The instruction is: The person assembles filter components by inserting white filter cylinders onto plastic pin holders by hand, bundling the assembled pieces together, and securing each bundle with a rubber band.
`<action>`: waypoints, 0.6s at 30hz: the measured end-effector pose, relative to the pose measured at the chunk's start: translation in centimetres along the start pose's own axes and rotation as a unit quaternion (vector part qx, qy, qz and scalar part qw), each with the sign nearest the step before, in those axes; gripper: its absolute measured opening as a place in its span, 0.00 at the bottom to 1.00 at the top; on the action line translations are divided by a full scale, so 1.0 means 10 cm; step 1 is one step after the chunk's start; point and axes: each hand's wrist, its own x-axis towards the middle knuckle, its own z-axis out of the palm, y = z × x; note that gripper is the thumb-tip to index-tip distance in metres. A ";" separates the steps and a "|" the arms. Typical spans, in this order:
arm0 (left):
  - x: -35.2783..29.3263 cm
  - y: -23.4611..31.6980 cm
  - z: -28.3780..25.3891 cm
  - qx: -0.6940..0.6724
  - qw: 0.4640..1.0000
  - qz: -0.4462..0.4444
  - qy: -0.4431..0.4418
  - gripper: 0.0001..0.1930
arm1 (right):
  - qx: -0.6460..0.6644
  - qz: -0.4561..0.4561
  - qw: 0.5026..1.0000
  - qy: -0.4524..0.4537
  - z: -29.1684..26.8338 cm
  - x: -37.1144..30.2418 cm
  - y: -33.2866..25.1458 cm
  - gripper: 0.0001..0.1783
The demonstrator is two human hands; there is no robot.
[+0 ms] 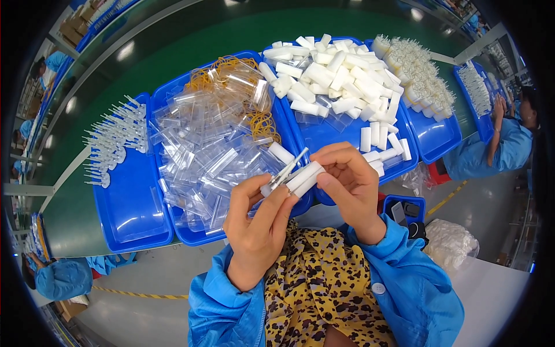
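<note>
Above the blue trays' near edges, my two hands meet over a small white assembly. My left hand [257, 222] is closed round the base of a white plastic part with thin prongs [289, 166], which sticks up to the right. White foam pieces [304, 178] lie beside the prongs, and another foam piece [281, 152] stands behind them. The fingers of my right hand [351, 188] pinch the far end of the nearer foam pieces. How these pieces sit on the prongs is partly hidden by my left fingers.
A blue tray [132, 215] holds several pronged parts [118, 136]. Clear plastic sleeves [202, 144] and yellow rubber bands [265, 124] fill the middle tray. Loose white foam pieces [341, 72] heap to the right, near bundled foam assemblies [413, 72]. Co-workers in blue [491, 144] sit at both sides.
</note>
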 end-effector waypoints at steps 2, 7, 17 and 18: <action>0.03 0.01 -0.04 0.007 1.000 0.016 0.011 0.17 | -0.049 -0.021 0.999 0.001 -0.05 -0.01 -0.01 0.11; 0.06 0.00 -0.04 -0.061 0.998 -0.023 0.000 0.23 | -0.169 -0.082 0.982 -0.024 -0.10 0.00 -0.10 0.10; 0.00 -0.01 -0.04 -0.140 0.980 -0.101 -0.104 0.16 | -0.554 -0.164 0.816 0.008 -0.84 0.69 -0.12 0.15; 0.01 0.01 -0.05 -0.139 0.980 -0.100 -0.102 0.16 | -0.581 -0.156 0.799 -0.022 -0.81 0.72 -0.07 0.15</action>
